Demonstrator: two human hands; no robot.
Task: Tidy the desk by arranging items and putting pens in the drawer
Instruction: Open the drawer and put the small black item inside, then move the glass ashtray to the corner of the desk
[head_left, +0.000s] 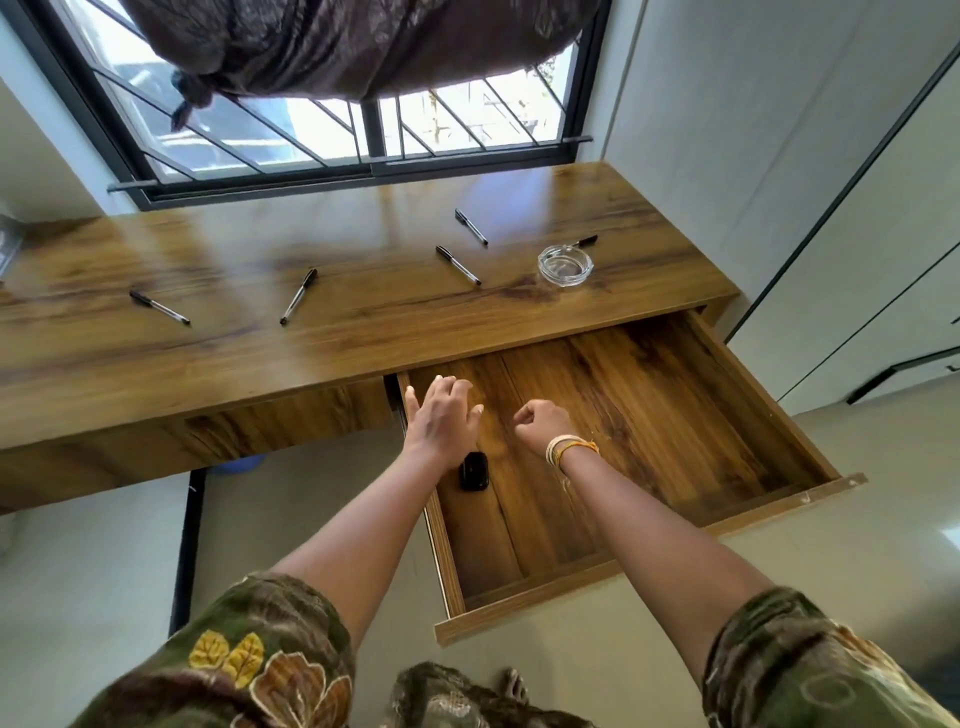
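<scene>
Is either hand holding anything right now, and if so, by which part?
Nothing is held. The left hand is spread open over the open drawer; the right hand is curled into an empty fist.

The left hand covers part of a small black object in the drawer; its identity cannot be told. A fifth pen is partly hidden behind the glass ashtray. The desk is cut off at the left edge. Whether the right hand, fingers curled, holds anything cannot be told.
</scene>
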